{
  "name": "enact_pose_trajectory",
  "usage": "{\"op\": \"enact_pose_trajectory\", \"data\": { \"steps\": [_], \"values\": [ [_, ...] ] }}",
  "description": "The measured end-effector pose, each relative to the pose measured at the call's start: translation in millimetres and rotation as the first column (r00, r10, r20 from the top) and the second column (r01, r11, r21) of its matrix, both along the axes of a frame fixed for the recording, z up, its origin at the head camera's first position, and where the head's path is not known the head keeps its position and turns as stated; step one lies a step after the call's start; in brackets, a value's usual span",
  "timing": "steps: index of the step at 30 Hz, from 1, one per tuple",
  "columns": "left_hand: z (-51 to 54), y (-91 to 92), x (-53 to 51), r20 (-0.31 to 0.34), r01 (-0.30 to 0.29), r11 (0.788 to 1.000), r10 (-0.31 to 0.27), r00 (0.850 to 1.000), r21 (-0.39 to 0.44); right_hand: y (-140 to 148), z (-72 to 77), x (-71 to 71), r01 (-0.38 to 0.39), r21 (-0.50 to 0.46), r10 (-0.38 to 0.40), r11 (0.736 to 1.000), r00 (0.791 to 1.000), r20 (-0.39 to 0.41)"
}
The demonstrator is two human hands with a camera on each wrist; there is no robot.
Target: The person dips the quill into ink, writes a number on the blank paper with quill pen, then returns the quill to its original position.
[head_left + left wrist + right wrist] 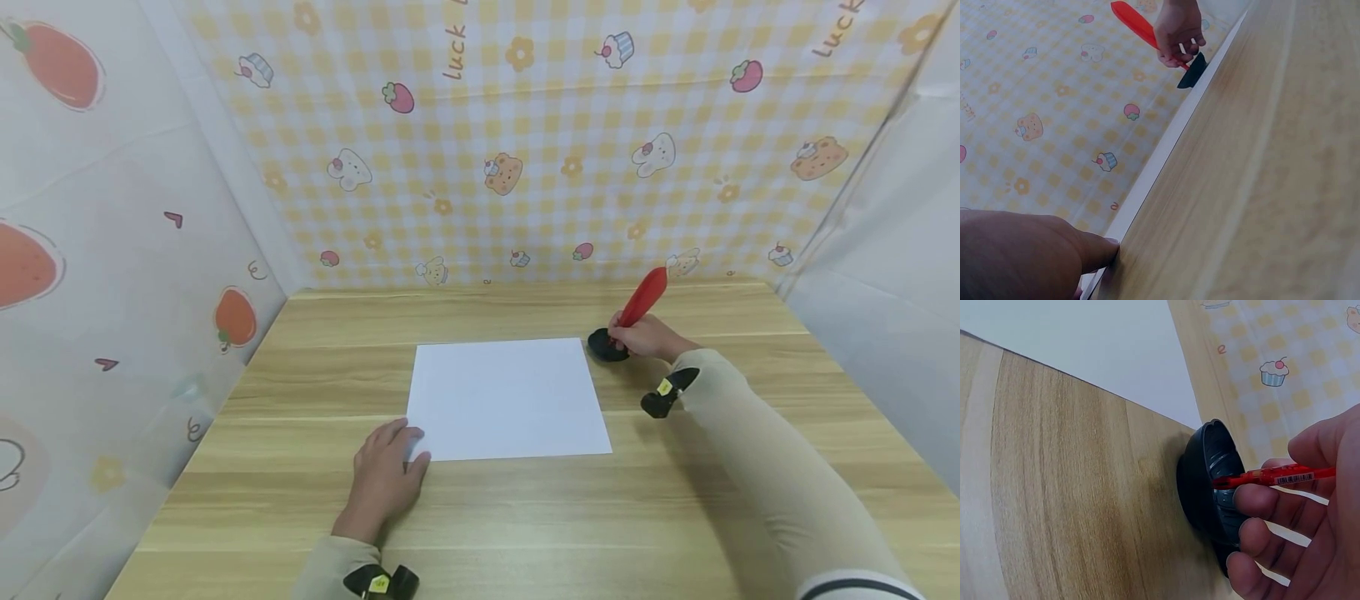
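Note:
A red pen (pixel 643 297) with a broad, feather-like upper end is pinched between the thumb and fingers of my right hand (pixel 651 337). Its lower tip reaches into a small black bowl (pixel 604 347) with fluted inner walls, seen closer in the right wrist view. What the bowl holds cannot be made out. A white sheet of paper (pixel 510 400) lies flat on the table, just left of the bowl. My left hand (pixel 384 475) rests at the sheet's near left corner, its thumb (pixel 1100 250) touching the paper edge.
The wooden table (pixel 525 525) extends on every side of the paper. Behind it hangs a yellow checked cloth (pixel 465 225) with printed cartoons. Pale sheets form the left wall (pixel 150 275) and the right wall (pixel 885 250).

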State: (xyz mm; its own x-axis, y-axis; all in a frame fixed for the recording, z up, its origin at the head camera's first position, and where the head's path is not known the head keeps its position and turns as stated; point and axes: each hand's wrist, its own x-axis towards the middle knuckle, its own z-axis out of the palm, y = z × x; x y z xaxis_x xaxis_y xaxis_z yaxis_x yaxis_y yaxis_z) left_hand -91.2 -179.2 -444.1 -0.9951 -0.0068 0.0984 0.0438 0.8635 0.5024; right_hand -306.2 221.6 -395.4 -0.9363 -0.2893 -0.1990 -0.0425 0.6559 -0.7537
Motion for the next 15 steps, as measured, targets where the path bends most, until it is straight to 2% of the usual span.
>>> {"op": "enact_pose_trajectory", "data": {
  "steps": [15],
  "values": [
    [-2.9,0.7,-0.6,-0.004,-0.011,1.0,0.011,1.0,0.008,4.0,1.3,-4.1,0.003,0.006,-0.003,1.0,1.0,0.029]
  ]
}}
